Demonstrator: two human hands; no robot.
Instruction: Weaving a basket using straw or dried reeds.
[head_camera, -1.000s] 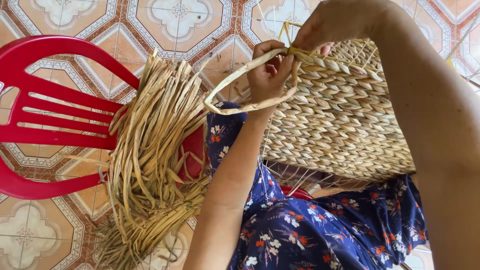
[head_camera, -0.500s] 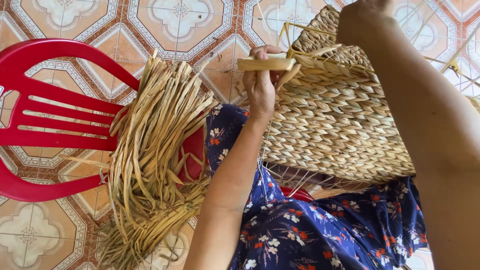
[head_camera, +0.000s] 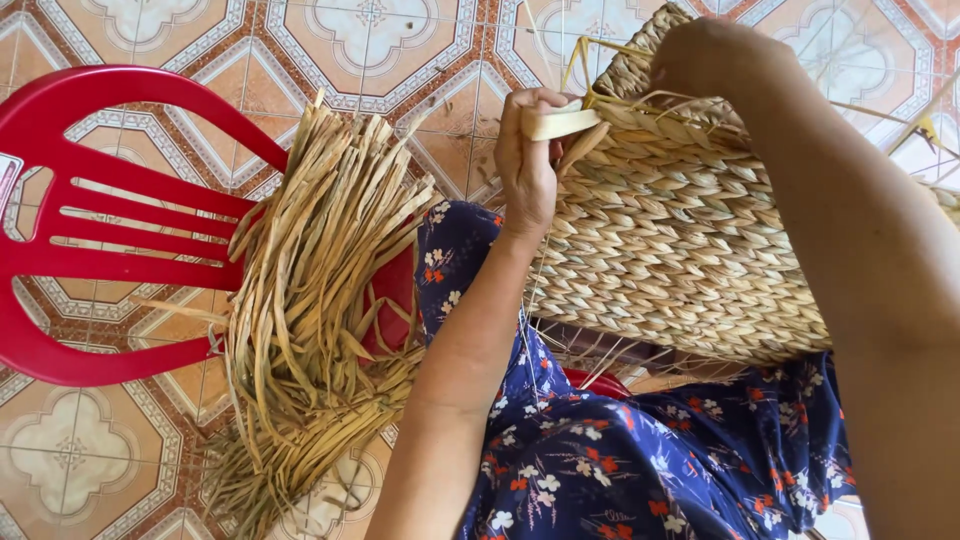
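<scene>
The woven basket (head_camera: 680, 250) lies on its side across my lap, its rim pointing away from me, and everything I do happens at that rim. My biggest worry right now: the flat straw strand (head_camera: 562, 123) could crease or snap, because I have it bent sharply right beside the rim, and dry fibre like this does not forgive a hard fold. If it slips from my fingers instead, I judge the last rows near the rim would slacken and the weave would sit loose there. The thin yellow stakes (head_camera: 578, 62) poking out above the rim look springy too; a careless pull could flick them out of line.

My left hand (head_camera: 528, 165) sits just left of the basket, fingers curled tight, pinching the pale strand against the rim between thumb and fingertips. Not a wide grip at all, nearly clenched, with the strand's loose end sticking out towards the basket.

My right hand (head_camera: 715, 60) is on top of the rim, at the far end of the basket, pressed onto the weave. I see only its back, so I cannot tell whether the fingers clamp anything underneath or simply steady it.

Left of the basket, well apart, a bundle of dried straw (head_camera: 310, 300) is draped over the red plastic chair (head_camera: 110, 220).
</scene>
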